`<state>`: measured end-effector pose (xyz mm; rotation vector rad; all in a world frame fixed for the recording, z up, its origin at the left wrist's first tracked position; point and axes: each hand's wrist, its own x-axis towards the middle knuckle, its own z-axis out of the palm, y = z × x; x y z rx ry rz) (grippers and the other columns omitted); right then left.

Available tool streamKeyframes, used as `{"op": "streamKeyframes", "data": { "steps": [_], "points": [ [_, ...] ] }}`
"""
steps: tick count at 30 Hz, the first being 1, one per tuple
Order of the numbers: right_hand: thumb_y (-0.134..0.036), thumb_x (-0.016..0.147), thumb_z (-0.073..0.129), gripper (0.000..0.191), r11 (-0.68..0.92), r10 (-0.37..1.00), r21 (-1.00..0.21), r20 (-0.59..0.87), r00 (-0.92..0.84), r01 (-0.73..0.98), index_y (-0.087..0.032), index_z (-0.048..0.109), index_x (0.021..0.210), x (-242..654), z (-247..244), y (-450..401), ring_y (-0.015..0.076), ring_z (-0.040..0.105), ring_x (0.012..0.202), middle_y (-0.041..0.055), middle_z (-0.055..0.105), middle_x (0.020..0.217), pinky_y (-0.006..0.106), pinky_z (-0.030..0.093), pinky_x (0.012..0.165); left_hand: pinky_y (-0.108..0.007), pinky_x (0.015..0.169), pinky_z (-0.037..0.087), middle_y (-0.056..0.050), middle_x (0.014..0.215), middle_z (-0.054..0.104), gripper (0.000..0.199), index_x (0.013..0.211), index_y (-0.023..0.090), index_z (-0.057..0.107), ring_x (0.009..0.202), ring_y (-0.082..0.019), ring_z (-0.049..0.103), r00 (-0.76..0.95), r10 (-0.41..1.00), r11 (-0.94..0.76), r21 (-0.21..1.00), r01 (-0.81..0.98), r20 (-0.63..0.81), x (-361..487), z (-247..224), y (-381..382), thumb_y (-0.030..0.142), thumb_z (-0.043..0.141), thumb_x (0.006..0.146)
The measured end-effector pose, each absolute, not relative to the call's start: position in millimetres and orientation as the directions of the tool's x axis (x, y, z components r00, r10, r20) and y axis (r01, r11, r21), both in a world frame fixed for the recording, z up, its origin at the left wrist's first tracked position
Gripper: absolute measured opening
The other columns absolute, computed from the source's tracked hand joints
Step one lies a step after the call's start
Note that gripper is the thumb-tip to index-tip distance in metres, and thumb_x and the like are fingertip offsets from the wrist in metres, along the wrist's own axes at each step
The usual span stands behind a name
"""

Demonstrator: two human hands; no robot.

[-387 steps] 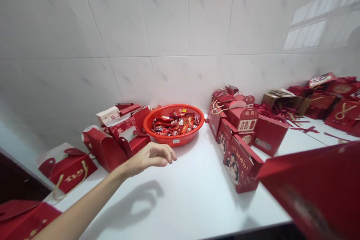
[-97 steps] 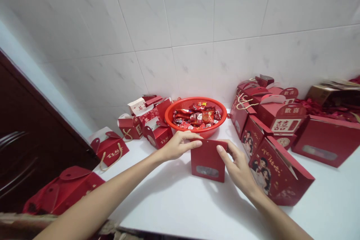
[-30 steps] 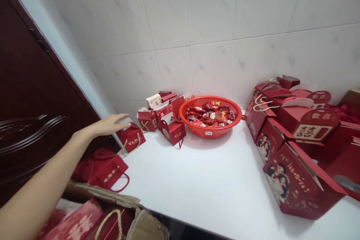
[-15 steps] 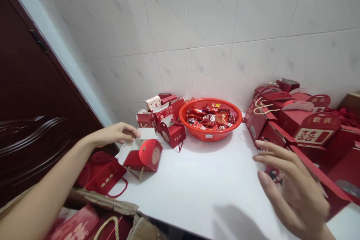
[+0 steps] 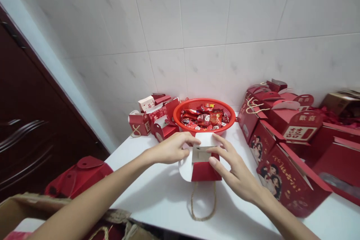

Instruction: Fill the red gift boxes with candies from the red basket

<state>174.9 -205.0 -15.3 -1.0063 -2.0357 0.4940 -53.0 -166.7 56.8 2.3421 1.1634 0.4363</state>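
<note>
A small red gift box with white inner flaps is open at the top in front of me, its twisted cord handle hanging toward the table's front edge. My left hand grips it by the upper left flap, with thumb and fingers bent. On the other side, my right hand has its thumb at the red front panel and its fingers over the right edge and back flap. Just behind the box stands a red plastic basket of wrapped sweets.
Several small red boxes are grouped left of the basket. Larger red gift boxes crowd the right of the white table. At lower left are a cardboard carton and a red bag-like box. A tiled wall rises behind.
The small gift box has moved from the left to the middle of the table with my left hand. My right hand has come in from the right and now touches it. The view has shifted slightly.
</note>
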Motion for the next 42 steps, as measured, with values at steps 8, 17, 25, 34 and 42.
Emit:
{"op": "streamKeyframes", "data": {
  "steps": [8,17,25,34,42],
  "points": [
    [-0.022,0.092,0.045,0.015,0.579,0.811,-0.647,0.519,-0.270,0.495,-0.023,0.060,0.089,202.4,-25.1,-186.3,0.0260,0.066,0.112,0.0086,0.071,0.113,0.043,0.051,0.095,-0.030,0.084,0.052,-0.011,0.121,0.069,0.060,0.123,0.014,0.068,0.105,-0.024,0.064,0.525,0.851,-0.366,0.712,0.599,-0.004,-45.2,19.0,-156.1,0.008,0.049,0.067],
    [-0.011,0.086,0.044,0.032,0.622,0.779,-0.549,0.509,-0.367,0.559,-0.024,0.072,0.093,204.7,-35.3,-182.8,0.0266,0.067,0.107,0.0083,0.071,0.115,0.047,0.052,0.093,-0.027,0.069,0.052,-0.010,0.103,0.071,0.055,0.118,0.012,0.068,0.089,-0.022,0.065,0.454,0.888,-0.208,0.813,0.543,-0.076,-44.1,4.3,-150.9,0.016,0.052,0.066],
    [-0.036,0.093,0.055,0.024,0.393,0.890,-0.861,0.268,-0.369,0.322,-0.027,0.076,0.101,210.5,-30.8,-191.4,0.0323,0.039,0.143,0.0076,0.058,0.142,0.061,0.034,0.112,-0.028,0.075,0.052,-0.008,0.101,0.074,0.050,0.112,0.014,0.070,0.091,-0.022,0.067,0.435,0.900,-0.244,0.784,0.571,-0.037,-40.8,4.5,-152.5,0.014,0.052,0.066],
    [-0.059,0.095,0.050,0.053,0.384,0.878,-0.878,0.251,-0.408,0.287,-0.024,0.075,0.065,199.0,-22.0,-200.4,0.0323,0.011,0.153,0.0042,0.048,0.150,0.066,0.008,0.119,-0.029,0.079,0.052,-0.010,0.114,0.073,0.051,0.112,0.012,0.071,0.095,-0.023,0.068,0.379,0.925,-0.256,0.747,0.614,0.006,-39.9,3.3,-153.4,0.013,0.051,0.065],
    [-0.059,0.075,0.076,0.048,0.377,0.877,-0.829,0.177,-0.446,0.413,-0.028,0.074,0.112,204.6,-19.7,-201.0,0.0356,0.012,0.152,0.0080,0.038,0.157,0.066,0.015,0.118,-0.031,0.082,0.053,-0.010,0.117,0.072,0.051,0.115,0.013,0.071,0.097,-0.023,0.067,0.395,0.919,-0.272,0.731,0.626,0.003,-39.3,2.8,-152.9,0.013,0.053,0.068]
  ]
}}
